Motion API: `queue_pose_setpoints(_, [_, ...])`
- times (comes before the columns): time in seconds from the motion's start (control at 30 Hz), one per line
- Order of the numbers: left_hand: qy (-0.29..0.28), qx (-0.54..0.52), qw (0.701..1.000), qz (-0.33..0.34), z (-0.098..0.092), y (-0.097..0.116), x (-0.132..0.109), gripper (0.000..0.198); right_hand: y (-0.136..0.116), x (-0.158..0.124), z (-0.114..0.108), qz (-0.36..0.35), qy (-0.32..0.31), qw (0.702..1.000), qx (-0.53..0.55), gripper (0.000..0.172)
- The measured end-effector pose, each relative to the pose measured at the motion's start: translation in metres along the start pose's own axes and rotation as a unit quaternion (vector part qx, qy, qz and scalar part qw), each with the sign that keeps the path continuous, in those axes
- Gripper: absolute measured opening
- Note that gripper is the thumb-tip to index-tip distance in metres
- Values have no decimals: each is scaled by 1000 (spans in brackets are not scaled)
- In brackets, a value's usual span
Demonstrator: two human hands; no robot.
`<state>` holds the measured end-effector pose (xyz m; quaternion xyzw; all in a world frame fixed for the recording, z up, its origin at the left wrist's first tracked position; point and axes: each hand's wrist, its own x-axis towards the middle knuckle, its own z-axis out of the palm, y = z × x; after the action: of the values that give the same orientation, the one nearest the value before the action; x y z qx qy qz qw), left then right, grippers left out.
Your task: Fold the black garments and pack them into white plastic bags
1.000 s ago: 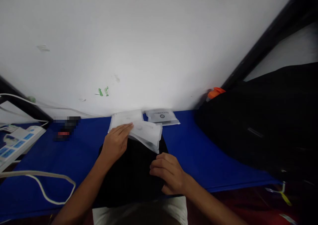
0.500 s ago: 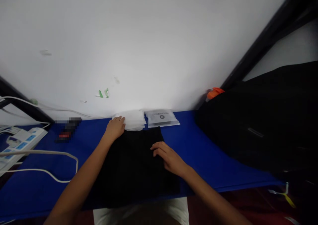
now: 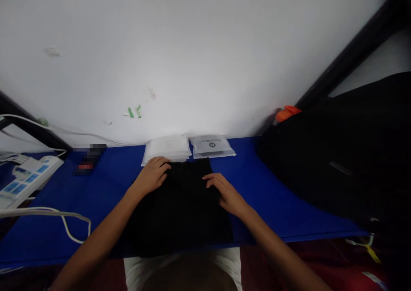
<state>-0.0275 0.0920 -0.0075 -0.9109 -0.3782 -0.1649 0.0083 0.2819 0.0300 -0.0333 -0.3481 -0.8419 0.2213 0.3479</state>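
A piece of black fabric (image 3: 183, 209), apparently folded, lies flat on the blue surface (image 3: 257, 184) in front of me. My left hand (image 3: 154, 174) rests at its upper left corner, fingers loosely extended and nothing gripped. On the right side of the fabric lies my right hand (image 3: 226, 192), its fingers slightly bent and apart, holding nothing. Just beyond the fabric sits a stack of frosted plastic bags (image 3: 168, 147), close to my left fingertips. Beside the stack is a packed frosted bag (image 3: 212, 145) with a dark printed logo.
At the left are a white power strip (image 3: 30, 182), looping white cables (image 3: 73, 216) and a pixelated dark object (image 3: 90, 159). A large black cloth heap (image 3: 337, 154) covers the right side, with an orange item (image 3: 287, 113) behind it. A white wall (image 3: 205, 60) rises at the back.
My left hand has come back from the edge of the bag stack onto the fabric's upper left corner. My right hand stays at the fabric's right side. The view has shifted slightly.
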Motion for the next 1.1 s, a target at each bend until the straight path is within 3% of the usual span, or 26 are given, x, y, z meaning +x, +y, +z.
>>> queue_pose_setpoints(0.2, [24,18,998,-48,-10,4,-6,24,4,4,-10,-6,56,998,0,19])
queue_pose_setpoints(0.33, [92,22,992,-78,-25,14,-17,33,3,7,-17,3,102,994,44,11])
queue_pose_setpoints(0.43, [131,-34,986,-97,-39,19,-27,44,1,11,-20,37,107,986,121,9])
queue_pose_setpoints(0.53, [135,-140,970,-146,-51,21,-35,39,-1,16,-19,77,99,975,186,9])
queue_pose_setpoints(0.63, [95,-210,956,-185,-60,23,-40,27,-1,21,-16,127,103,961,224,13])
queue_pose_setpoints(0.73, [21,-238,954,-181,-68,23,-41,26,0,27,-12,170,128,943,257,22])
queue_pose_setpoints(0.93, [-198,-284,916,-203,-63,20,-29,35,7,38,-1,220,119,901,353,28])
queue_pose_setpoints(0.97, [-194,-265,920,-213,-59,23,-24,36,7,40,1,226,112,897,362,28])
queue_pose_setpoints(1.03, [-124,-199,951,-202,-49,32,-12,42,7,45,5,231,100,893,373,31])
queue_pose_setpoints(1.1, [-38,-144,981,-128,-40,45,2,63,7,51,9,227,97,891,381,33])
